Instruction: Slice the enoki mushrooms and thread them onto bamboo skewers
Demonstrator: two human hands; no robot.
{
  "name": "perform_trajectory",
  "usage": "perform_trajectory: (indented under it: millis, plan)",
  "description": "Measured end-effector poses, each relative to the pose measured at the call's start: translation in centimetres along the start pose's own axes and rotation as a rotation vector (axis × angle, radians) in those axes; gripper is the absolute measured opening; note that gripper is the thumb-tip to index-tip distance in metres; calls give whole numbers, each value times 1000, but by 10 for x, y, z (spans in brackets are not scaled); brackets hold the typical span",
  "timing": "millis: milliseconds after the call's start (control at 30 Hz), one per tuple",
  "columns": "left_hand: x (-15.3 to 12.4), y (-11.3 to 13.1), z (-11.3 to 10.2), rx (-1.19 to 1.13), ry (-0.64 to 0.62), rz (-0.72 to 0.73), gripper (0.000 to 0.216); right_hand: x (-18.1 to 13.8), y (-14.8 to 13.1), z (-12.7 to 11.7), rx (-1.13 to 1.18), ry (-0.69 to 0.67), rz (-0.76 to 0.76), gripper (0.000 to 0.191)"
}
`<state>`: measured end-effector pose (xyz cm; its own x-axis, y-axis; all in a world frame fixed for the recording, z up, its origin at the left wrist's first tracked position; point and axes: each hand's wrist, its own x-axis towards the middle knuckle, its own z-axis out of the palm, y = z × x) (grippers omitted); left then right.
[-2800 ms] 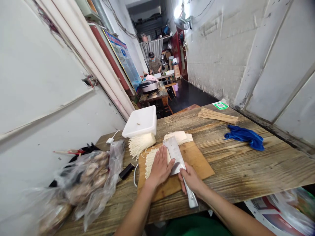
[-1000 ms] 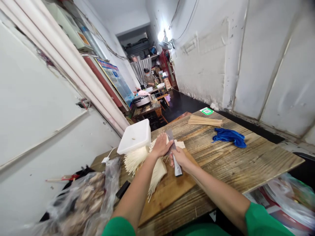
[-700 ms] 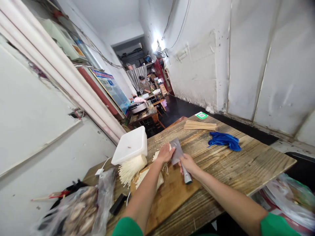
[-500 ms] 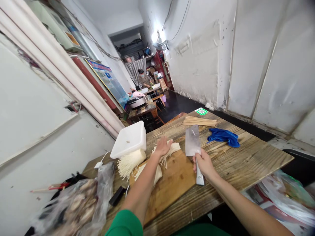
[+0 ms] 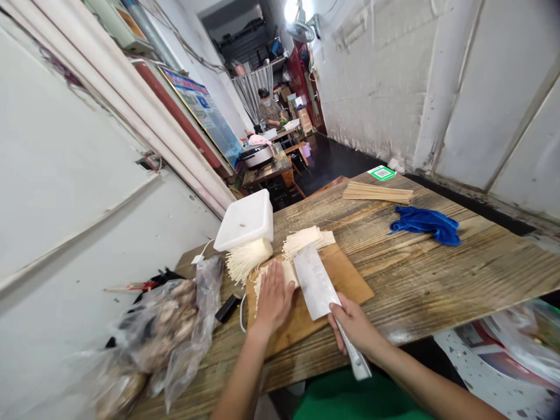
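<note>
My left hand lies flat, fingers extended, on a piece of pale enoki mushroom on the wooden cutting board. In my right hand is a metal cleaver, gripped by its handle. Its broad blade slants over the board, with the far end close beside the enoki under my left hand. More flattened enoki pieces lie at the board's far edge. A thick enoki bundle rests left of the board, against a white plastic box.
On the wooden table are a blue cloth, wooden skewers and a QR code card. Left of the board lie a black object and a plastic bag of brown mushrooms. Another person works far back.
My left hand has drawn back from the far enoki pieces onto the nearer one. The cleaver has swung left, from beside the board to over it. The view has shifted.
</note>
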<state>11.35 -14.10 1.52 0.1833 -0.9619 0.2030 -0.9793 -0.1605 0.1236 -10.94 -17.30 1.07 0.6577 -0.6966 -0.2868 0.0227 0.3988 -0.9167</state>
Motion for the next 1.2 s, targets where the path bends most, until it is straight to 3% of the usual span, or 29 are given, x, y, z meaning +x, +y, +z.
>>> perform_trajectory:
  millis: [300,567,633,733,800,933,1200]
  plan:
    - [13,4,8,-2,-52,5,67,7,0,-3,-37,-41,13,32]
    - [22,2,-5,29,-127,-43,73,9,3,-11,-34,-76,33,31]
    - [24,-3,-10,82,-56,-119,75,9,4,-10,-28,-72,36,30]
    - [22,-9,-14,119,160,-233,75,9,6,-10,-27,-68,37,30]
    - [17,-9,-11,77,200,-180,71,9,7,-10,-24,-67,39,31]
    - [7,-2,4,-2,75,-7,63,8,5,-10,-19,-76,44,33]
    - [12,2,10,-13,21,3,65,10,2,-15,-63,-103,43,31]
